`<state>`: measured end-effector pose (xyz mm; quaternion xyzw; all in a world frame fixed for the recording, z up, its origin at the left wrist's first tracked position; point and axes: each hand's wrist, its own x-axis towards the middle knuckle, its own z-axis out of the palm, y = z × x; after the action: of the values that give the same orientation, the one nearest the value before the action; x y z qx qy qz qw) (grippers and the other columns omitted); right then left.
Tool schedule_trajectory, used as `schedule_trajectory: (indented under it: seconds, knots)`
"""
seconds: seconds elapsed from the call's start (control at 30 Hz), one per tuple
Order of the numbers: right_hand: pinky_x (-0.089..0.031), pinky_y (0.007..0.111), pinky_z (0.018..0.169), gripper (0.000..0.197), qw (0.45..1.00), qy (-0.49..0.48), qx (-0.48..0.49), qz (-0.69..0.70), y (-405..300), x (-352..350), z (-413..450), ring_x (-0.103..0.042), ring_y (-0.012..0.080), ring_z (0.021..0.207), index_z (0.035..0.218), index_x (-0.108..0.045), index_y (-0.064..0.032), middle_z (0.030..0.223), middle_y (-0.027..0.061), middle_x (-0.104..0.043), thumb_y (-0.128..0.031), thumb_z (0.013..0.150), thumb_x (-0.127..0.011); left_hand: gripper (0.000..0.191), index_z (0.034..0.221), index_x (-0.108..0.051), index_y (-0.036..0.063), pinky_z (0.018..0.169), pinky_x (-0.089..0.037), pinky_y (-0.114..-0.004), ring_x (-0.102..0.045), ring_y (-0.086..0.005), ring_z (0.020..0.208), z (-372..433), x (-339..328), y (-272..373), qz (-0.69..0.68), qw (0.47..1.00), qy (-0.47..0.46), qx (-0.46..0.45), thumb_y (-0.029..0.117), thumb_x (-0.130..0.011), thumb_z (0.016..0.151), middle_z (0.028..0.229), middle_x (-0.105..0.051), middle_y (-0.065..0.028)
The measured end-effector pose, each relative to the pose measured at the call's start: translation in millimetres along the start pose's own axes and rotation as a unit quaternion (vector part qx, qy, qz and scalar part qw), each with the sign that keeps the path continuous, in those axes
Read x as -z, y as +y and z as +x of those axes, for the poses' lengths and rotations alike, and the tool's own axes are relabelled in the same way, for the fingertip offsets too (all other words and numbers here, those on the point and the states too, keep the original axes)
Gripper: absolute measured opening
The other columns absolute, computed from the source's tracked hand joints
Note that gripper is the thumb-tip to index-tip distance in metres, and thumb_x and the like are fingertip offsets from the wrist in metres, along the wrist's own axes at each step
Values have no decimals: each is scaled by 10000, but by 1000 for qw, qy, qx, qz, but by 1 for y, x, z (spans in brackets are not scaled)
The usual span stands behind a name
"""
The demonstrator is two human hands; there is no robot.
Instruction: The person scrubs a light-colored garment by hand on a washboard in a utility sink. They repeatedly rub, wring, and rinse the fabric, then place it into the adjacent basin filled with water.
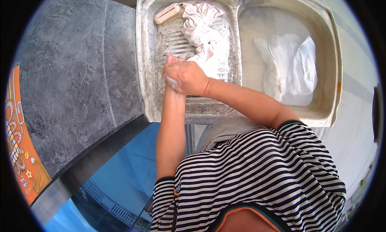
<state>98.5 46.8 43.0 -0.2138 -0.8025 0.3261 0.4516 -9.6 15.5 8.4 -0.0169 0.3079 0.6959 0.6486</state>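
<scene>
A white wet cloth point(200, 36), twisted and bunched, lies along the ribbed washboard side point(175, 39) of a stone-like laundry sink. Its near end runs in under my right hand point(188, 76), which is closed over it. My left hand point(169, 63) is pressed against the right one and mostly covered by it; only part of the fingers and the wrist show. White suds or a fold of cloth shows between the hands. At the far left of the washboard rests a beige scrubbing brush point(168, 14), apart from both hands.
Right of the divider point(237, 51), a basin of cloudy water point(251, 24) holds another white cloth point(303, 69), partly under water. A dark grey countertop point(66, 57) adjoins the sink on the left. An orange patterned item point(22, 141) is at its left edge.
</scene>
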Motion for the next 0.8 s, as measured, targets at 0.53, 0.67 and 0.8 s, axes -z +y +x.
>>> schedule_trajectory:
  seconds: [0.53,0.67,0.8]
  knots:
    - [-517,410,613,219,981,-28,-177,-73,61,25,40,-641,325,632,779,-606,-49,703,164,-638,-224,871,-700,466,1084,-593,2,821,-561,-383,-668,-234,945,-14,-57,-21,131,971,194,-39,455,-564,975,1055,-656,-132]
    - [-494,279,601,147,958,26,-275,81,75,37,44,-611,128,627,858,-665,-39,716,56,-676,-172,903,-709,544,1166,-619,-18,822,-538,-377,-683,-242,950,-10,-37,-4,625,752,49,-202,409,-758,861,1074,-695,-133]
    - [-552,260,665,139,841,171,-351,374,84,84,60,-673,119,754,979,-682,3,874,75,-721,-108,898,-703,393,1075,-692,-25,781,-531,-309,-693,-200,845,-28,-21,11,710,685,129,-100,252,-811,823,974,-731,-120]
